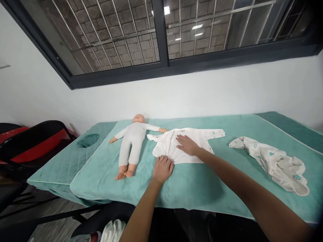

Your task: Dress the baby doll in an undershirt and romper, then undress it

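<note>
A white baby shirt (pixel 171 148) with patterned sleeves lies spread out on the green bed cover (pixel 191 188). My right hand (pixel 187 145) rests flat on the middle of the shirt, fingers stretched out. At the shirt's lower left edge lies my left hand (pixel 163 168), palm down, its fingers slightly bent on the cloth edge and holding nothing that I can see. Left of the shirt, a baby doll (pixel 132 136) in a pale grey bodysuit lies on its back with arms spread. One doll hand is close to the shirt's left sleeve.
On the right side of the bed lies a crumpled white patterned baby garment (pixel 277 161). The bed has a face hole (pixel 88 140) at its left end. Black and red chairs (pixel 40 148) stand at the left. A wall with a barred window (pixel 161 37) runs behind.
</note>
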Available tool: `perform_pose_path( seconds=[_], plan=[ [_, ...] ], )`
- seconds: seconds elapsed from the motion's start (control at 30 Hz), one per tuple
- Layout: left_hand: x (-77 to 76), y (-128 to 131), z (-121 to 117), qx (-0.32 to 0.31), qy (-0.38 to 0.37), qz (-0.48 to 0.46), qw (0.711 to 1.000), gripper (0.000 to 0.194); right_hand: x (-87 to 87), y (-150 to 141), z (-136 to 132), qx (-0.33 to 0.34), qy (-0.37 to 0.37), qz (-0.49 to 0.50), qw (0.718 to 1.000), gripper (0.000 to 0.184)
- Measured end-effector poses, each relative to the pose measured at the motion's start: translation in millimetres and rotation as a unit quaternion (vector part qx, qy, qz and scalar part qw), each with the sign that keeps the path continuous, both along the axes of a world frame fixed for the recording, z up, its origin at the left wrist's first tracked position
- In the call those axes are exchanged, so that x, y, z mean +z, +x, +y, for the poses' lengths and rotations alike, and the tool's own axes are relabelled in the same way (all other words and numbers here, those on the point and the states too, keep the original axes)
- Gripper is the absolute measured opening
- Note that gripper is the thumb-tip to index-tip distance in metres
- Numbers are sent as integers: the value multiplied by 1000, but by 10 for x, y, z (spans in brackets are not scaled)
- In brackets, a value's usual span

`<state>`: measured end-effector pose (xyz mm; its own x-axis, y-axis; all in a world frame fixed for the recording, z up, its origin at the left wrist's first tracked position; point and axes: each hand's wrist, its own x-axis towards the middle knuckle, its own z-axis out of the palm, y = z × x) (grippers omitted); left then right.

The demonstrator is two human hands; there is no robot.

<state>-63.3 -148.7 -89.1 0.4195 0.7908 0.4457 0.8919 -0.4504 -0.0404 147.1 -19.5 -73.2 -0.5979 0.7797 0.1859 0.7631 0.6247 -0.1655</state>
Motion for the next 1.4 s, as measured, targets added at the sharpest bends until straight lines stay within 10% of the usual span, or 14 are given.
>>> perform_pose_path(
  seconds=[0.2,0.47,0.73,1.0,1.4],
  plan=[
    [-43,-28,6,24,22,-3,999,27,-106,-196,-463,155,-32,20,987,60],
    [-49,-45,13,37,22,-16,999,27,-52,-56,-1012,198,-65,24,978,67],
    [-64,-48,10,30,41,-18,999,27,2,137,-1475,153,-119,84,977,56],
    [-63,-40,14,40,21,-28,999,28,-132,351,-1284,-13,-32,74,997,54],
    [-55,-47,10,46,36,-60,996,26,-251,373,-1450,-10,10,71,997,47]
  ],
)
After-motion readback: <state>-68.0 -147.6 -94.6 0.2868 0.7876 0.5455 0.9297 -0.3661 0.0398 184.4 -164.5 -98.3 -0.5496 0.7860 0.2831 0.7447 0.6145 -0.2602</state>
